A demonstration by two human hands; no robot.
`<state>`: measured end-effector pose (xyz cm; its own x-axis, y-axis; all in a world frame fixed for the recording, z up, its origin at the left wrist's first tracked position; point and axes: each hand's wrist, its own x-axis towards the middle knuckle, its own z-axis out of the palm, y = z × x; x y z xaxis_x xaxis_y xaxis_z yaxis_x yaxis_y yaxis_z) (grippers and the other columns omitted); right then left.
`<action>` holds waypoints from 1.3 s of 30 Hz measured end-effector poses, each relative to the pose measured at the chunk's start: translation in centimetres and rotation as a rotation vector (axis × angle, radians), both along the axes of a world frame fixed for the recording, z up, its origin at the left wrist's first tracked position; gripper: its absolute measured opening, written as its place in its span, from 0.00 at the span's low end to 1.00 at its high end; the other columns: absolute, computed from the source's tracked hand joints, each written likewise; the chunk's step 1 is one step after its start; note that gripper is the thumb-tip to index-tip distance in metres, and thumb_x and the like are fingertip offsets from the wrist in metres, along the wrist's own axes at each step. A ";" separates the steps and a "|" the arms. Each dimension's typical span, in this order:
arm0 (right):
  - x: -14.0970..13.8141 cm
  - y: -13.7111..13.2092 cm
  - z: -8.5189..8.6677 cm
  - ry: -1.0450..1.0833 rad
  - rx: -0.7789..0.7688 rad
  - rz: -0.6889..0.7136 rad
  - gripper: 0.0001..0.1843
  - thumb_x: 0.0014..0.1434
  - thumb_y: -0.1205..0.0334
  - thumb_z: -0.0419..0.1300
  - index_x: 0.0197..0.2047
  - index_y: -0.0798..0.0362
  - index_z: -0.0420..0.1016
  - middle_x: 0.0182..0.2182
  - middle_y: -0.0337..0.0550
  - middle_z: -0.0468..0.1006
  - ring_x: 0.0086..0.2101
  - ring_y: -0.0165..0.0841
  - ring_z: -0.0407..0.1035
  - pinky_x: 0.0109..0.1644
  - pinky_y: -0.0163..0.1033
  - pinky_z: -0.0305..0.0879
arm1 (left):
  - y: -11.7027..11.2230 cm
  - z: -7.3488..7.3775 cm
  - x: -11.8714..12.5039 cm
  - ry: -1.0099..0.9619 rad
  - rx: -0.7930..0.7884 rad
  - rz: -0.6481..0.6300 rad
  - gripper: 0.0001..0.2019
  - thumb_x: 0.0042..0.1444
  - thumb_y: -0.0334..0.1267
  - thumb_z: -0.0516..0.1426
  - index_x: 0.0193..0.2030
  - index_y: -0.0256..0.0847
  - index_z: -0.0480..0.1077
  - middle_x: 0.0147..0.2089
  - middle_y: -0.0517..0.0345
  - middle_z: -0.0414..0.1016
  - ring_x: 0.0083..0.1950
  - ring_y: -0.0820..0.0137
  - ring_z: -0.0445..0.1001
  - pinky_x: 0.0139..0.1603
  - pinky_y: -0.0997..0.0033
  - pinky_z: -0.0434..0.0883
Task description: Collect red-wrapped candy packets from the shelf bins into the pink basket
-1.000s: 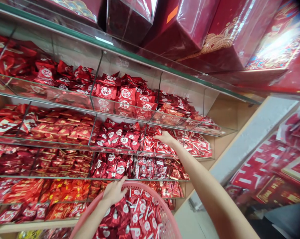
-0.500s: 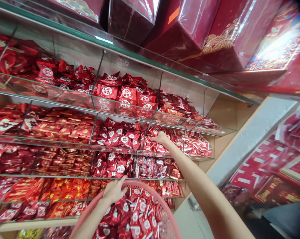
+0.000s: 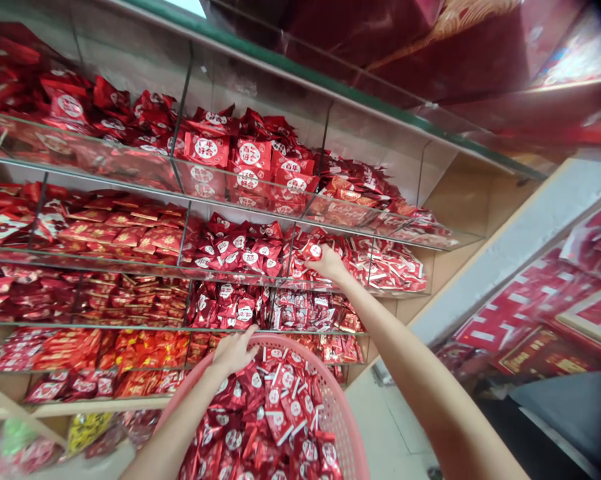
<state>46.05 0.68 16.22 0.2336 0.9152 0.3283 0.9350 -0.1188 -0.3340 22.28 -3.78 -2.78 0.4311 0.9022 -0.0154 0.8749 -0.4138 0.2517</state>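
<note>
In the head view, a pink plastic basket holds many small red packets with white labels. My left hand grips the basket's far rim, right by a shelf edge, with its thumb over the inner side. My right hand is stretched into a glass-fronted shelf compartment and pinches a red packet with a round white label. Similar red and white packets lie around and behind that hand. To its left, a neighbouring compartment holds darker red packets.
Glass shelf fronts and dividers separate rows of red packets. Large dark red boxes stand on the glass shelf above. At right are a pale panel edge and red printed goods. Tiled floor shows beside the basket.
The view has tipped downward, so the shelves sit higher and more of the basket's contents shows. My right hand now has a packet visible at its fingertips; my left stays on the rim.
</note>
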 end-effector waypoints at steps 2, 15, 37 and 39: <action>0.0 -1.5 0.6 0.041 0.066 0.016 0.22 0.41 0.52 0.59 0.38 0.56 0.63 0.33 0.43 0.72 0.33 0.32 0.66 0.33 0.33 0.57 | 0.0 0.1 0.1 0.017 -0.004 -0.004 0.26 0.51 0.52 0.41 0.57 0.49 0.49 0.39 0.53 0.72 0.42 0.64 0.69 0.40 0.65 0.63; -3.7 -18.9 -11.1 0.323 -0.222 0.387 0.20 0.45 0.62 0.56 0.43 0.51 0.61 0.35 0.40 0.69 0.33 0.31 0.65 0.36 0.35 0.59 | 0.4 -0.7 0.2 0.033 0.001 -0.013 0.28 0.50 0.56 0.38 0.57 0.48 0.49 0.36 0.52 0.73 0.40 0.62 0.70 0.37 0.65 0.62; -2.3 -20.1 -18.1 0.167 -0.314 0.247 0.28 0.46 0.63 0.57 0.51 0.49 0.56 0.48 0.46 0.59 0.48 0.38 0.59 0.49 0.41 0.56 | 0.6 -1.0 0.2 0.015 -0.033 -0.011 0.28 0.50 0.56 0.39 0.57 0.49 0.48 0.39 0.54 0.72 0.42 0.64 0.69 0.40 0.66 0.61; -3.1 -20.3 -18.6 0.136 -0.336 0.267 0.28 0.44 0.64 0.57 0.51 0.48 0.57 0.48 0.46 0.60 0.47 0.38 0.60 0.47 0.40 0.58 | 0.6 -1.0 0.2 0.008 -0.046 -0.008 0.28 0.50 0.56 0.39 0.57 0.49 0.48 0.40 0.54 0.72 0.43 0.64 0.68 0.41 0.66 0.61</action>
